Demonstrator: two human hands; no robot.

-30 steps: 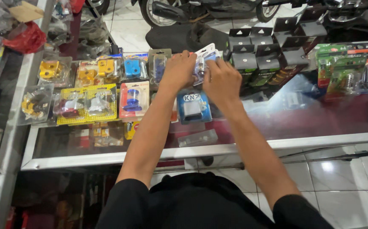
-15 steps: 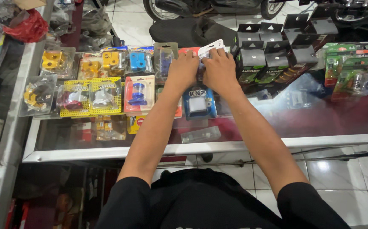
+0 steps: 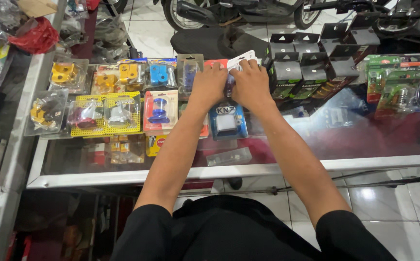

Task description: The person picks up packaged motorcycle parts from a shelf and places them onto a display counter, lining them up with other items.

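Both hands, left hand (image 3: 209, 83) and right hand (image 3: 251, 83), grasp a white-carded clear blister pack (image 3: 239, 60) at my glass counter's (image 3: 364, 140) far edge, fingers pressing it flat.

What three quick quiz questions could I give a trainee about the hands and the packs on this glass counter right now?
1. True or false: both the left hand and the right hand are on the white-carded blister pack.
2. What colour is the pack just below the hands?
3. Which side of the hands are the black boxes: A left, B right?

Key: 1 true; 2 blue; 3 B.
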